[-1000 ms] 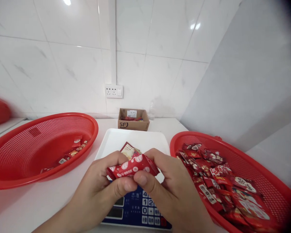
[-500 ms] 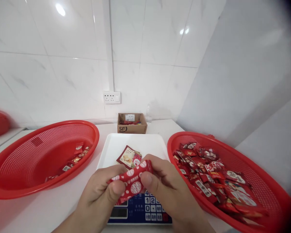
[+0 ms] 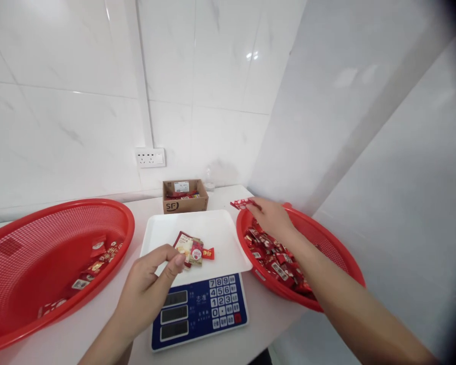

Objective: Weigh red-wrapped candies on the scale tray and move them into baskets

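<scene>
My right hand (image 3: 269,215) reaches over the near left part of the right-hand red basket (image 3: 340,253), its fingers closed on a red wrapped snack packet (image 3: 241,203) with white print. Below it the basket holds many red wrapped packets (image 3: 277,258). My left hand (image 3: 152,279) hovers at the front left of the scale's white tray (image 3: 220,228), fingers loosely curled, with a gap between thumb and forefinger and nothing visible in it. Just beyond its fingertips, several small snack packets (image 3: 196,252) lie on the tray, one cream and dark red, another bright red.
Left stands another red basket (image 3: 125,223) with some red packets along its right side. The scale's blue keypad panel (image 3: 203,312) faces me. Behind the tray is a small cardboard box (image 3: 186,205) with packets inside. A wall socket (image 3: 150,157) is above it.
My hands have parted. The right hand has carried the red packet right and away over the basket; the left has let go of it and stays by the tray. The view has turned right.
</scene>
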{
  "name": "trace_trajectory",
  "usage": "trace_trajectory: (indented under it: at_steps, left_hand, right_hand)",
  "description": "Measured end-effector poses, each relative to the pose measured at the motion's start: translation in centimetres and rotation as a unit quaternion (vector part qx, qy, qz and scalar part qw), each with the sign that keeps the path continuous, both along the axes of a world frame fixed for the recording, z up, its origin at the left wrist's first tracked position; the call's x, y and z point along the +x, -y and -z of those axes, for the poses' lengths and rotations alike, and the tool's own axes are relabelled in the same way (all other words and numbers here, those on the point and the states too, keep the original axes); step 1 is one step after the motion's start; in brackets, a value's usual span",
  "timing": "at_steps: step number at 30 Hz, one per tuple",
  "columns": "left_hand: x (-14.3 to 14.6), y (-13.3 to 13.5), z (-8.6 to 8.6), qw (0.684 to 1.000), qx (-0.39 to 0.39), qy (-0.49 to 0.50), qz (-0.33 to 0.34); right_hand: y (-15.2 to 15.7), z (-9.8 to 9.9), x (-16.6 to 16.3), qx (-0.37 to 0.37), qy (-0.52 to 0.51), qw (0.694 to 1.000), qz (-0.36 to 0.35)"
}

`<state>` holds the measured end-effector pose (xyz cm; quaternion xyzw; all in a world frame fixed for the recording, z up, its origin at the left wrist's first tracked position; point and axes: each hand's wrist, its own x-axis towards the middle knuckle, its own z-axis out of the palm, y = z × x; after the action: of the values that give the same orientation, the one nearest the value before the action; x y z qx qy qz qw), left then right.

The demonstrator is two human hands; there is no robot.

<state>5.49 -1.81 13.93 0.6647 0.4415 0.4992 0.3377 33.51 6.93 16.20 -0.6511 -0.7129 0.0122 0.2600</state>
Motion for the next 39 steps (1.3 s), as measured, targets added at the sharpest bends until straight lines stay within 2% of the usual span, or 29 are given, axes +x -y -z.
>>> trace_trajectory:
  at_steps: [5, 8, 12, 15, 19, 22, 25, 29, 33, 36, 39]
  left_hand:
    - [-0.3, -0.1, -0.3, 0.998, 0.004, -0.057, 0.006]
    - [-0.6, -0.4, -0.1, 0.994, 0.018, -0.102, 0.019]
    - [-0.8, -1.1, 0.3, 0.988, 0.019, -0.150, 0.037]
    - [-0.9, -1.4, 0.5, 0.986, 0.007, -0.166, 0.031]
    - [-0.5, -1.7, 0.7, 0.988, -0.007, -0.153, 0.018]
    - [0.0, -1.8, 0.8, 0.988, -0.005, -0.152, 0.037]
    - [0.7, -2.0, 0.8, 0.986, -0.002, -0.154, 0.056]
    - [1.6, -2.2, 0.7, 0.985, -0.001, -0.157, 0.072]
    - [1.7, -2.2, 0.8, 0.984, -0.004, -0.158, 0.085]
    - [1.2, -2.2, 1.0, 0.986, -0.015, -0.147, 0.079]
    - [0.7, -2.4, 1.1, 0.987, -0.025, -0.134, 0.084]
  right_hand:
    - [-5.8, 3.1, 1.2, -0.060, 0.060, 0.996, 0.002]
    - [-7.1, 4.7, 1.3, -0.082, 0.075, 0.993, -0.030]
    - [-7.3, 5.1, 2.8, -0.108, 0.076, 0.989, -0.062]
    - [-6.2, 4.6, 5.2, -0.149, 0.075, 0.983, -0.073]
    - [-2.5, 4.8, 7.9, -0.261, 0.079, 0.953, -0.129]
    - [0.8, 6.2, 8.1, -0.337, 0.085, 0.922, -0.169]
    - [3.3, 8.1, 7.3, -0.372, 0.093, 0.909, -0.163]
    - [4.7, 9.5, 6.4, -0.346, 0.090, 0.926, -0.122]
    - [3.9, 9.8, 6.4, -0.302, 0.045, 0.948, -0.092]
    - [2.6, 9.6, 6.9, -0.257, -0.018, 0.964, -0.067]
    - [1.6, 8.5, 7.4, -0.202, -0.099, 0.973, -0.046]
